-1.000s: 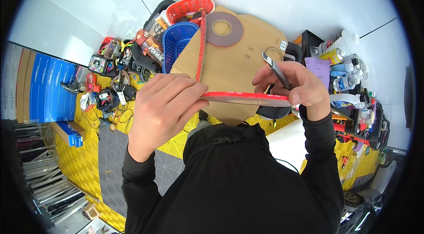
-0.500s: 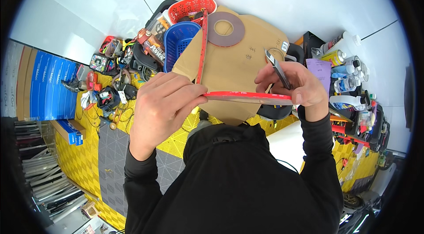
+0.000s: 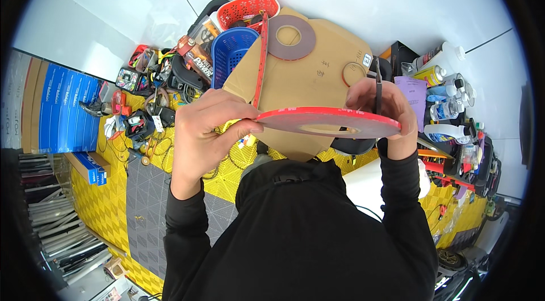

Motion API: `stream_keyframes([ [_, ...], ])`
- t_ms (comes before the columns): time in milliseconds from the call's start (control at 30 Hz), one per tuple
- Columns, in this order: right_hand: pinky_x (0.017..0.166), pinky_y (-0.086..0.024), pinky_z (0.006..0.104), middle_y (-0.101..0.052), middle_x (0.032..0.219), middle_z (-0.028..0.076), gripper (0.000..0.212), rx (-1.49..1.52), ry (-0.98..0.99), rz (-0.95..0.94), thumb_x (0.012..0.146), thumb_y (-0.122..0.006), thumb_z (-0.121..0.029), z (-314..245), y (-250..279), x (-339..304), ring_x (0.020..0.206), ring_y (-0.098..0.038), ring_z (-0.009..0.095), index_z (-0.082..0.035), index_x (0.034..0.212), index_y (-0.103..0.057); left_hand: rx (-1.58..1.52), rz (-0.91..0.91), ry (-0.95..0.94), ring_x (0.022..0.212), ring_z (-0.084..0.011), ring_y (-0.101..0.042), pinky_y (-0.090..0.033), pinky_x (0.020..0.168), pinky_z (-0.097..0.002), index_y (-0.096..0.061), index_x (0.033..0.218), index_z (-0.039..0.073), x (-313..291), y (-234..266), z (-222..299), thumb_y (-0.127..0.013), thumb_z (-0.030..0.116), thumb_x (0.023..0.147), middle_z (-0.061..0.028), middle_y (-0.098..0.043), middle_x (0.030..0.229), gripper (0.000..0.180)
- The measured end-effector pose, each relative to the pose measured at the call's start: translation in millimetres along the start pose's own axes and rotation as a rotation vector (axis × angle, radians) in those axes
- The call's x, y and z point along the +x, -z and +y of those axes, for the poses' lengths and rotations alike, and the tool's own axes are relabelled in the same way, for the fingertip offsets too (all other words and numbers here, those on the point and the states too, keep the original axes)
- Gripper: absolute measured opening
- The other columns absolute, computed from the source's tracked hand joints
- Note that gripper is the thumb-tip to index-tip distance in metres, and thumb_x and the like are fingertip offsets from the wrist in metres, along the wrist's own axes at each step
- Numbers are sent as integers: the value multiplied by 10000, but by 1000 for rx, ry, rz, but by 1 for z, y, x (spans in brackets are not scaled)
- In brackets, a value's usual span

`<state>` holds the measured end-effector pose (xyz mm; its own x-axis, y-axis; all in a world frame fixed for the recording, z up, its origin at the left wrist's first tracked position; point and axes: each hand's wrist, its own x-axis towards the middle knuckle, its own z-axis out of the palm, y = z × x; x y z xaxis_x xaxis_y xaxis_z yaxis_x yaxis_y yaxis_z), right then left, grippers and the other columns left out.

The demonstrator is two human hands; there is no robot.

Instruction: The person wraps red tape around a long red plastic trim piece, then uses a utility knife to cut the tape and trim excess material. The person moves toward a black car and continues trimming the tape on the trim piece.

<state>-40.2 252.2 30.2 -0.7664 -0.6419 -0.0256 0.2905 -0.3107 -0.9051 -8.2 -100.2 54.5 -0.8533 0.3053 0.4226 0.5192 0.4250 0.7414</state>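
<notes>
A flat roll of red-edged tape (image 3: 278,119) is held level between my hands, its grey side and centre hole showing. My left hand (image 3: 213,130) pinches the roll's left edge between thumb and fingers. At the other edge, my right hand (image 3: 397,109) grips the roll and also holds a utility knife (image 3: 378,88) pointing away from me. Below and beyond lies a brown cardboard sheet (image 3: 318,91). On it rest a second tape roll (image 3: 307,40) and a thin brown ring (image 3: 344,74). A long red strip (image 3: 262,62) runs along the cardboard's left side.
Blue (image 3: 230,51) and red baskets (image 3: 270,1) stand beyond the cardboard's left edge. Bottles (image 3: 445,109) and a purple sheet (image 3: 410,93) are at the right. Tools and bags (image 3: 142,125) lie on the yellow floor mat (image 3: 105,204) at the left.
The tape roll has tilted so more of its grey side and hole show. My right hand has shifted slightly right, and the knife has swung from slanting left to nearly upright.
</notes>
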Motion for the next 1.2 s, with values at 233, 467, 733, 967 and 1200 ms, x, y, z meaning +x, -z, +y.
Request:
stream_keyframes([
  [233, 813, -609, 289, -690, 1195, 237, 1010, -38, -39, -59, 656, -927, -544, 4, 9, 1, 1005, -750, 282, 143, 1309, -581, 40, -14, -58, 793, -217, -682, -503, 734, -334, -792, 909, 17, 11, 6, 12, -873, 80, 725, -67, -739, 819, 210],
  [467, 869, -597, 301, -695, 1181, 236, 1064, -1, -30, 11, 648, -928, -593, 4, -5, 2, 1019, -749, 258, 144, 1324, -567, 49, -19, -74, 776, -217, -670, -496, 726, -335, -788, 891, 10, 11, 0, 4, -867, 61, 725, -57, -727, 799, 191],
  [733, 961, -569, 316, -701, 1169, 193, 1147, 175, 117, 51, 543, -951, -639, 33, 4, -2, 1071, -729, 242, 142, 1293, -571, -228, 30, 77, 756, -183, -671, -507, 694, -304, -794, 907, 11, -5, -16, -11, -847, 16, 783, -66, -733, 809, 135],
  [967, 974, -559, 333, -663, 1245, 145, 1241, 363, 247, 66, 539, -888, -795, 58, 9, -3, 1101, -698, 220, 115, 1315, -559, -435, 125, 251, 785, -148, -670, -517, 709, -273, -780, 925, -29, -24, -44, -21, -810, -27, 835, -80, -740, 851, 95],
  [1200, 896, -572, 338, -661, 1186, 109, 1122, 363, 231, 232, 568, -929, -737, 94, 16, -27, 1040, -689, 190, 60, 1279, -587, -495, 52, 170, 753, -171, -661, -512, 684, -283, -746, 946, -59, -35, -65, -38, -781, 92, 912, -103, -721, 837, 158],
])
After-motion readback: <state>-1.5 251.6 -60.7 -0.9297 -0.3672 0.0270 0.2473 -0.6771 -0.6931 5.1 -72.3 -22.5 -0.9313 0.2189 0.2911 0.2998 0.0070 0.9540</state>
